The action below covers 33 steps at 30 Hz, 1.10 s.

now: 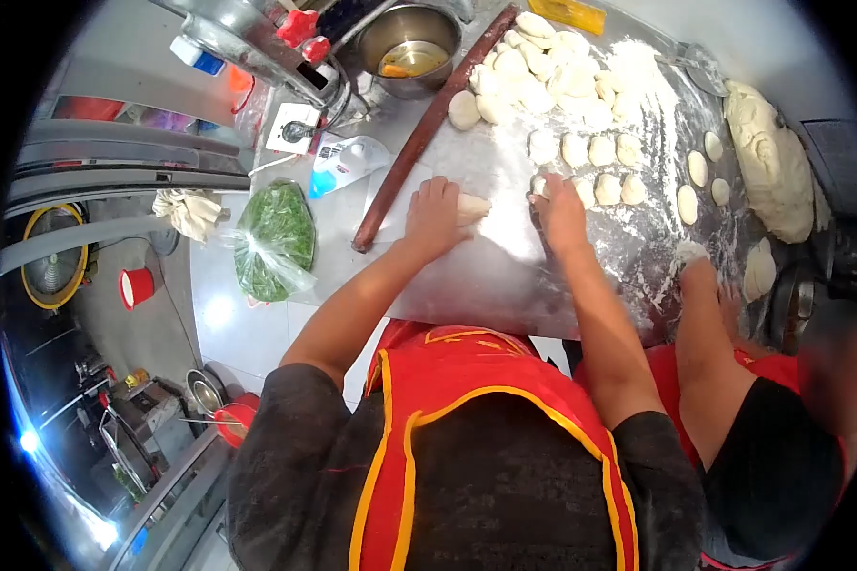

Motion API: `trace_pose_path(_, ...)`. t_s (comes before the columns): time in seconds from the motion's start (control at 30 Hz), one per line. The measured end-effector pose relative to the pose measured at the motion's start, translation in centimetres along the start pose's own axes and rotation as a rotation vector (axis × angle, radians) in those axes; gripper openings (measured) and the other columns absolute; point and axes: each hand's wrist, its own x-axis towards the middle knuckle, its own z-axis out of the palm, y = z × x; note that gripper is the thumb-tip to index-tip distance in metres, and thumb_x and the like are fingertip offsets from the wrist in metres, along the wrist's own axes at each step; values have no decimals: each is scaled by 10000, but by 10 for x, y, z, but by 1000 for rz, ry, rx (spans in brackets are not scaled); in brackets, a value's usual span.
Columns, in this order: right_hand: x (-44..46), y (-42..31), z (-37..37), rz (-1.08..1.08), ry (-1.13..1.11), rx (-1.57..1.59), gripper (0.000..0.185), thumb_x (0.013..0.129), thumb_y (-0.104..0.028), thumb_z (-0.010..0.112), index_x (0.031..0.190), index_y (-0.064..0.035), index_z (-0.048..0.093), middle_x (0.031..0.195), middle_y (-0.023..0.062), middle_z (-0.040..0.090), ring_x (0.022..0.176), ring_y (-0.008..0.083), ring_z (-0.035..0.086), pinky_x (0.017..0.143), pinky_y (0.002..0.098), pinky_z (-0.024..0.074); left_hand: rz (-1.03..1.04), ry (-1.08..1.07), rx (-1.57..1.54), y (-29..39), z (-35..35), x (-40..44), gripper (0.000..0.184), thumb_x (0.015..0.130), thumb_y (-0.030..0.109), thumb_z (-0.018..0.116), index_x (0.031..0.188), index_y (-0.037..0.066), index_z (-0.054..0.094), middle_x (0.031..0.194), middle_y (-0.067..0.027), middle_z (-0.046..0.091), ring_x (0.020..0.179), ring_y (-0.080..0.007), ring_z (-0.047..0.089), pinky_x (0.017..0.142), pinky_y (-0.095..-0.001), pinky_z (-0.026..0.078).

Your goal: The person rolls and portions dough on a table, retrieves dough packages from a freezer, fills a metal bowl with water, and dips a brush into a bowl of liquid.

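My left hand (432, 221) is closed around a short roll of dough (472, 206), whose end sticks out to the right. My right hand (560, 211) has its fingers on a small dough piece (540, 186) at the left end of the nearer row. Beyond it are two short rows of floured dough pieces (601, 150). A large heap of pale dough rounds (533, 71) lies behind them on the floured metal table (514, 271). Just left of my left hand, a long dark red rolling pin (414, 157) lies slantwise.
A clear bag of chopped greens (276, 238) sits at the left. Behind are a metal bowl (409, 48) and a power socket (292, 129). On the right, a co-worker's hand (697, 271) presses near flattened dough ovals (687, 203) and a big dough mass (771, 162).
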Motion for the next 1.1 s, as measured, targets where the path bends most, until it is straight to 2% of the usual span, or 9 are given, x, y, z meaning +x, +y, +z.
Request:
trace_pose_path(0.1, -7, -23, -23, -206, 166, -225, 474, 724, -122, 688, 1153, -33, 506, 1080, 220, 530, 885, 358, 527, 810, 413, 444, 62, -44, -69, -14, 5, -2, 446, 673, 252, 735, 987, 45, 495, 995, -141, 535, 962, -322, 500, 819, -391, 411)
trace_pose_path(0.13, -12, -34, -30, -284, 150, -116, 502, 729, -120, 693, 1180, -23, 494, 1142, 216, 510, 965, 318, 534, 820, 392, 446, 104, -61, -117, -13, 1, 0, 441, 683, 256, 727, 988, 41, 491, 972, -150, 554, 947, -329, 518, 807, -389, 421)
trace_pose_path(0.23, -19, -51, -25, 79, -437, 749, 523, 733, -126, 702, 1189, 3, 482, 1204, 195, 488, 1045, 246, 519, 825, 339, 445, 22, -320, -380, 12, -26, 6, 432, 701, 263, 714, 982, 27, 487, 899, -169, 597, 873, -348, 577, 743, -406, 448)
trace_pose_path(0.27, -21, -53, -17, 130, -472, 884, 533, 732, -141, 710, 1187, 12, 477, 1129, 164, 549, 991, 191, 549, 810, 299, 445, 54, -279, -388, 16, -24, 6, 436, 700, 270, 714, 978, 24, 485, 888, -170, 602, 859, -351, 585, 730, -411, 452)
trace_pose_path(0.37, -18, -55, -14, 277, -587, 1017, 468, 739, -142, 697, 1143, 7, 512, 1000, 142, 611, 851, 201, 599, 758, 290, 468, 59, -222, -373, 24, -20, 8, 450, 699, 287, 713, 975, 20, 480, 868, -173, 613, 832, -355, 601, 704, -417, 464)
trace_pose_path(0.67, -28, -73, -15, 176, -247, 562, 193, 703, -45, 627, 890, 0, 620, 740, 53, 618, 666, 105, 558, 611, 232, 447, -56, -234, -54, 40, -12, 10, 197, 721, 189, 604, 841, 33, 590, 847, -160, 633, 744, -314, 626, 653, -415, 481)
trace_pose_path(0.93, -32, -49, -4, 427, -387, 1012, 276, 643, -58, 661, 901, 31, 622, 751, 79, 622, 669, 141, 590, 599, 256, 473, -62, -377, 111, 39, -9, 15, 137, 692, 182, 613, 739, 64, 665, 748, -155, 646, 682, -292, 638, 633, -402, 500)
trace_pose_path(1.03, -34, -53, -39, 431, -492, 1254, 339, 677, -56, 673, 989, 43, 585, 828, 90, 623, 705, 147, 590, 635, 255, 479, -198, -369, 112, 16, 3, 24, 215, 716, 262, 643, 744, 50, 663, 806, -160, 654, 775, -274, 652, 622, -377, 501)
trace_pose_path(1.1, -18, -49, -50, 362, -478, 1258, 391, 710, -59, 665, 1069, 40, 543, 894, 103, 620, 764, 159, 591, 682, 264, 480, -362, -367, -137, -2, -9, 28, 285, 706, 332, 675, 690, 49, 640, 748, -140, 647, 724, -236, 644, 609, -347, 494)
